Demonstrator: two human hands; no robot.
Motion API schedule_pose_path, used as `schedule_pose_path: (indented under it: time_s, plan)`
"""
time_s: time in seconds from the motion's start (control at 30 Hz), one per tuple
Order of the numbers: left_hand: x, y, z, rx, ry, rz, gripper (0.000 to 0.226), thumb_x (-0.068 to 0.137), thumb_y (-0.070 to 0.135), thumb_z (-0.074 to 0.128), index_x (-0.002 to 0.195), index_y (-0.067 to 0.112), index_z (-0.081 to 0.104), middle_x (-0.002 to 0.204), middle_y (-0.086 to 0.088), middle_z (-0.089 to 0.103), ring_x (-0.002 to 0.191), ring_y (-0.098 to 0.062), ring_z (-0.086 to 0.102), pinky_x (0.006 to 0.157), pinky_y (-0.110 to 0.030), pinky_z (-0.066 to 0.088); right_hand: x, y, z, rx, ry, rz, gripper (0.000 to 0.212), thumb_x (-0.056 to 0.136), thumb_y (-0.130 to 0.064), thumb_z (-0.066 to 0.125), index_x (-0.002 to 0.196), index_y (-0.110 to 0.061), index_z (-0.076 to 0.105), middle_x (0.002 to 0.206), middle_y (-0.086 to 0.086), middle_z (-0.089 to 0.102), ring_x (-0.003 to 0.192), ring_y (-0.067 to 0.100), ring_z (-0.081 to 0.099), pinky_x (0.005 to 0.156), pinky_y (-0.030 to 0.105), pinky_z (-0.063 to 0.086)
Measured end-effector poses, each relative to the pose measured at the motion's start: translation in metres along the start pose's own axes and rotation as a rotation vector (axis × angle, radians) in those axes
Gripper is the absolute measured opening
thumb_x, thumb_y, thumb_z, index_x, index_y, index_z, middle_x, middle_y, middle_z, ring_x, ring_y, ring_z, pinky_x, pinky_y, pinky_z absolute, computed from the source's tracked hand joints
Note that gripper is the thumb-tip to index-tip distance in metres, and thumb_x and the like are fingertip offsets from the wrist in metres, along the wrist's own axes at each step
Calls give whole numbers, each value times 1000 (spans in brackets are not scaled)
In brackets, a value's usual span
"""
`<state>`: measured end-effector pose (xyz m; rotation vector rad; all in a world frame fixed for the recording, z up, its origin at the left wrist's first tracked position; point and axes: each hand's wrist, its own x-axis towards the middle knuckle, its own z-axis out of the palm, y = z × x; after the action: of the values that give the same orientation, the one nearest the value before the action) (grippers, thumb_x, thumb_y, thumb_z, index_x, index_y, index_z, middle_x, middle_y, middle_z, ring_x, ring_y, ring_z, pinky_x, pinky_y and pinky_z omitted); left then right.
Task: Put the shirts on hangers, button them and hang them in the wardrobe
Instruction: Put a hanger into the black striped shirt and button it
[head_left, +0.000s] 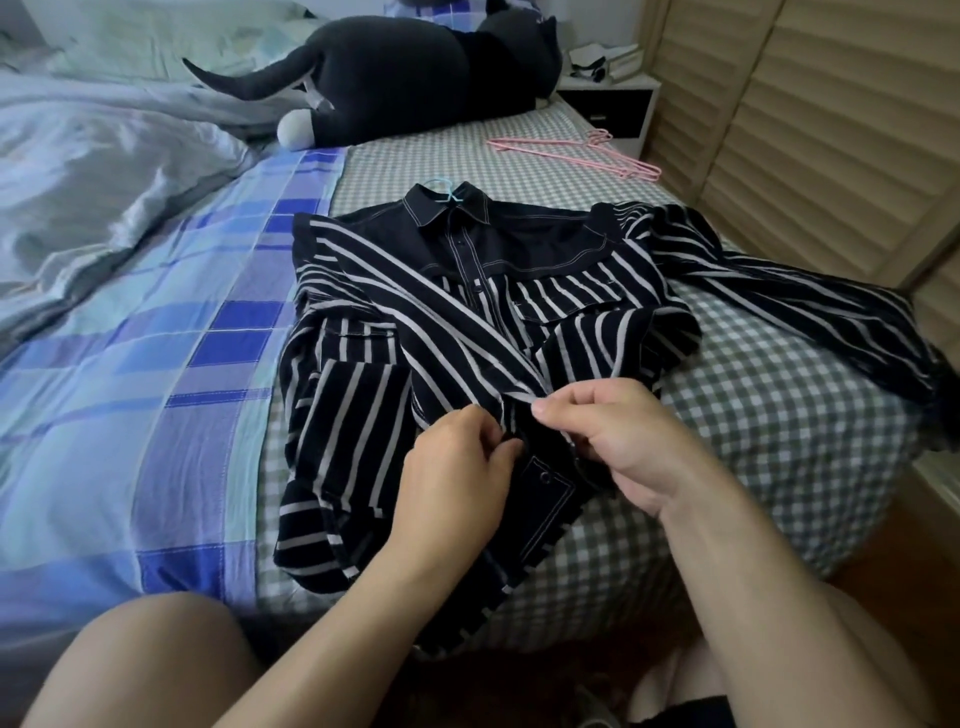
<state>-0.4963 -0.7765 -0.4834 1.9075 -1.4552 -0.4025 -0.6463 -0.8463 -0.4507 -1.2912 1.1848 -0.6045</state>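
Head view: checked bed (519, 150), louvred wardrobe (831, 130)

One head-worn view looks forward and down, close over the bed (519, 145).

Dim, cool daylight, soft shadows; wide-angle bend at frame edges; slight blur lower corners; no glare.

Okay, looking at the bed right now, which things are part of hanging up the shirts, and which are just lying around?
Part of the job: striped shirt; blue hanger hook at its collar; pink hangers; left hand and right hand pinching its placket.

Lying about: plush cat; grey duvet; nightstand.
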Motion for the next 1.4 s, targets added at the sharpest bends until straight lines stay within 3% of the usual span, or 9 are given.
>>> schedule_pose_path:
  time_s: [0.13, 0.27, 0.5, 0.63, 0.83, 1.0, 1.23, 1.3, 1.4]
  plan:
    - [8, -3, -4, -354, -132, -158, 13, 89, 27, 77, 77, 25, 71, 69, 1, 70, 59, -8, 60, 55, -24, 49, 0, 7, 14, -44, 8, -23, 12, 93, -21, 73, 88, -11, 78, 91, -2, 79, 99, 11, 72, 101, 35, 51]
    - [6, -5, -11, -523, -207, -210, 12, 92, 22, 75, 80, 23, 77, 69, -8, 71, 56, -12, 55, 52, -28, 46, 2, 7, 12, -21, 13, -5, 12, 92, -21, 73, 93, -10, 77, 94, -1, 78, 101, 11, 71, 92, 28, 49]
    - [8, -4, -11, -544, -232, -261, 12, 89, 23, 77, 78, 21, 77, 61, 3, 64, 56, -10, 54, 56, -29, 46, 1, 9, 9, -40, 4, -6, 8, 91, -21, 74, 92, -13, 78, 87, -4, 77, 91, 9, 71, 91, 29, 52]
    - [9, -4, -13, -513, -255, -241, 12, 89, 22, 77, 77, 19, 76, 72, -10, 71, 59, -14, 55, 59, -32, 47, 0, 11, 9, -79, 39, -22, 2, 89, -19, 77, 89, -16, 78, 81, -6, 75, 82, 6, 68, 79, 23, 50]
    - [13, -4, -15, -446, -265, -202, 13, 88, 22, 78, 76, 18, 77, 72, -14, 70, 55, -15, 54, 54, -30, 45, 0, 13, 9, -127, -10, -19, 10, 87, -14, 78, 96, -18, 75, 90, -1, 78, 93, 10, 74, 94, 28, 54]
    - [14, -7, -12, -412, -242, -159, 15, 88, 18, 77, 73, 20, 76, 63, -5, 69, 52, -10, 55, 51, -30, 46, -2, 7, 5, -258, -96, -55, 11, 95, -12, 65, 97, -16, 75, 85, -1, 78, 88, 14, 71, 88, 30, 57]
    - [10, -6, -10, -393, -184, -165, 20, 91, 15, 69, 73, 18, 76, 67, -6, 70, 58, -21, 61, 54, -37, 51, 0, 20, 26, -525, 174, -283, 14, 88, -20, 72, 76, -24, 68, 63, -4, 69, 59, 10, 64, 61, 25, 54]
    - [7, -4, -11, -386, -177, -171, 23, 92, 14, 62, 72, 16, 74, 66, -8, 68, 56, -18, 57, 52, -37, 47, -3, 23, 32, -639, 261, -380, 15, 88, -26, 74, 76, -26, 64, 59, -8, 62, 59, 3, 60, 53, 13, 45]
    - [0, 0, -13, -419, -175, -169, 25, 94, 27, 62, 75, 20, 77, 67, -6, 69, 57, -20, 60, 52, -37, 46, -8, 30, 42, -773, 346, -592, 12, 93, -29, 68, 85, -21, 61, 64, -13, 58, 57, 4, 57, 52, 19, 45]
